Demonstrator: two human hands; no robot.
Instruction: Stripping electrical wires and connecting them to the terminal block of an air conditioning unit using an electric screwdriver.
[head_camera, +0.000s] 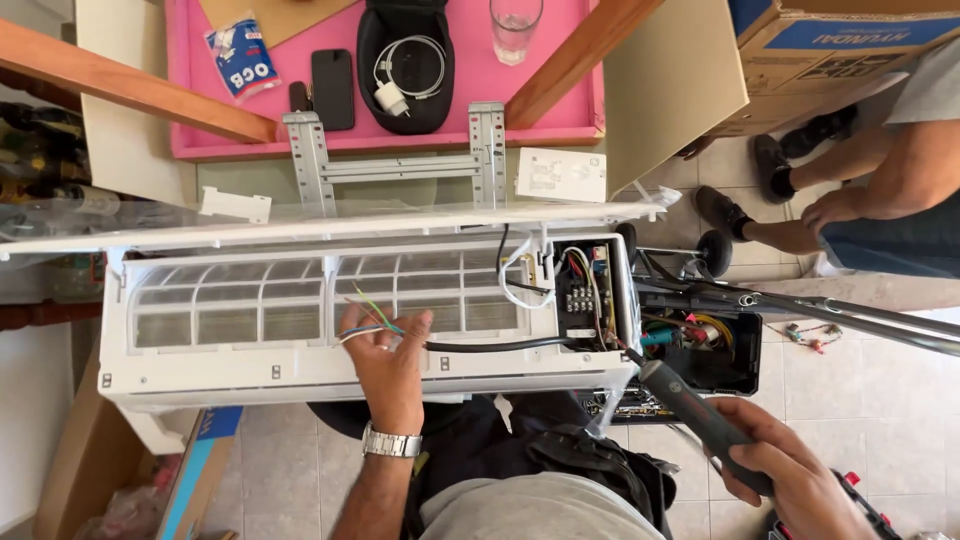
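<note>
Two hands work at the white indoor air-conditioner unit (300, 370), which lies with its front cover raised and its filter grilles exposed. The left hand (385, 365) rests on the lower front edge of the unit, near its middle; its grip is pressed together on the black cable (500, 346), whose stripped coloured cores (368, 310) fan out above the fingers. From that grip the cable runs to the right, long axis roughly parallel to the unit's front edge, toward the terminal compartment (585, 295) at the unit's right end. The right hand (790, 480) is closed around the handle of a dark screwdriver (690, 410), below and to the right of the unit's right corner. The tool's long axis slants up and to the left, with its tip just beside the lower edge of the terminal compartment. The right hand is the nearer one to the terminals; the left hand stands well apart from them. Another person's arm (880, 190) shows at the upper right, clear of the work.
</note>
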